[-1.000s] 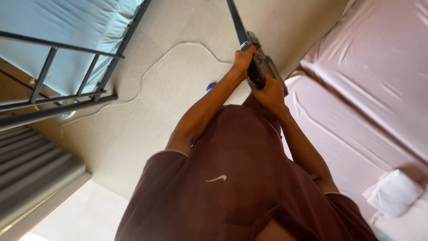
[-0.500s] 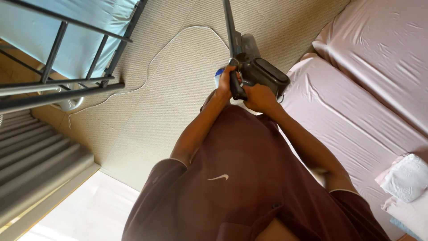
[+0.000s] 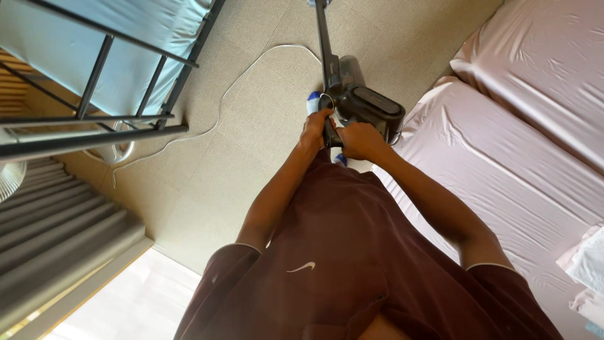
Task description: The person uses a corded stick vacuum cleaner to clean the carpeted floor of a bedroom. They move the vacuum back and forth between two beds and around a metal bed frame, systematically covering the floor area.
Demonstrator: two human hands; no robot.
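No packages, labels, signs or screens visible. Only marking: small white logo [image 3: 301, 267] on the maroon shirt [image 3: 352, 252], left of chest centre, curved tick shape.

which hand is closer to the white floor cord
Left. The left hand grips the stick vacuum on the white cord side; the right hand grips nearer the bed.

Both arms reach forward, left hand [image 3: 314, 129] and right hand [image 3: 357, 140] (side by side) in closed grip.
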